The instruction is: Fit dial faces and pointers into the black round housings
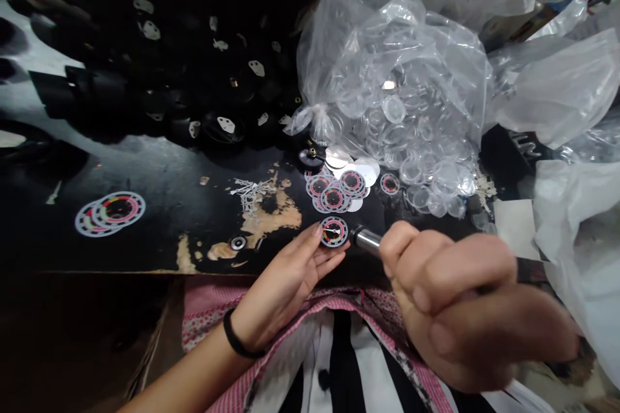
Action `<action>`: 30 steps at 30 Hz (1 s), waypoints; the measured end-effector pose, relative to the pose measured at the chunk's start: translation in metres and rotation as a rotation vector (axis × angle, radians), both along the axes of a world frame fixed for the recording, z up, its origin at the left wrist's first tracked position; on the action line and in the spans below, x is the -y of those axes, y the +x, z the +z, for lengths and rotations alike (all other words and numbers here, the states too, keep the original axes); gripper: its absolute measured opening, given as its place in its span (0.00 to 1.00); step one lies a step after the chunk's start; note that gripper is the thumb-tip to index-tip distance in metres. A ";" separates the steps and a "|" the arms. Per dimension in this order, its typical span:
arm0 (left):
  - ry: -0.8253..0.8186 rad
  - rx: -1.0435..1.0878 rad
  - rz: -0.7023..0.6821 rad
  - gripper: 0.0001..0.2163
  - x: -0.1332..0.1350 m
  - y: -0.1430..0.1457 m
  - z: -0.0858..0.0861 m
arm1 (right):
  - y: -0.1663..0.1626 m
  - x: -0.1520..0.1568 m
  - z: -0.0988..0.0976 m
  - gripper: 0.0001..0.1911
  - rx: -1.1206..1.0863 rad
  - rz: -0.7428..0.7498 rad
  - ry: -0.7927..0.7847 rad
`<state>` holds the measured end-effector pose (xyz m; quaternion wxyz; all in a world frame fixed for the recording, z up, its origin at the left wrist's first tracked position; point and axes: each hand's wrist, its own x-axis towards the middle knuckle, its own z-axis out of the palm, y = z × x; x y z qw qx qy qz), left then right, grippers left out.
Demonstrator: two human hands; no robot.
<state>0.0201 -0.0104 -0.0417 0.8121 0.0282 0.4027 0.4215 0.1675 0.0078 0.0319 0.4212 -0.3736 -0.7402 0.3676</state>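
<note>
My left hand (285, 281) rests at the near edge of the black worktable (159, 187), fingers pinching a small round printed dial (334, 231) with a white pointer on it. My right hand (465, 310) is closed in a fist round a metal rod-like tool (365, 240), whose dark tip sits right beside the dial. A small pile of similar dials (336, 190) lies just beyond, with plain white discs (361, 171) among them.
A clear plastic bag (397, 77) of transparent round covers lies behind the dials, some spilled out. Black round housings (217, 122) are heaped at the back left. Two larger dials (110, 213) lie far left. More plastic bags (571, 219) crowd the right.
</note>
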 end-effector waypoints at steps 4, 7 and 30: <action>-0.006 -0.004 0.013 0.09 0.001 0.000 0.001 | -0.023 -0.008 -0.022 0.11 0.093 0.119 0.043; -0.001 -0.002 0.016 0.08 0.001 -0.001 0.002 | -0.026 -0.020 -0.024 0.11 -0.021 0.067 -0.073; 0.152 -0.316 0.093 0.18 0.000 -0.009 0.018 | 0.016 -0.012 0.001 0.06 0.617 -0.095 0.132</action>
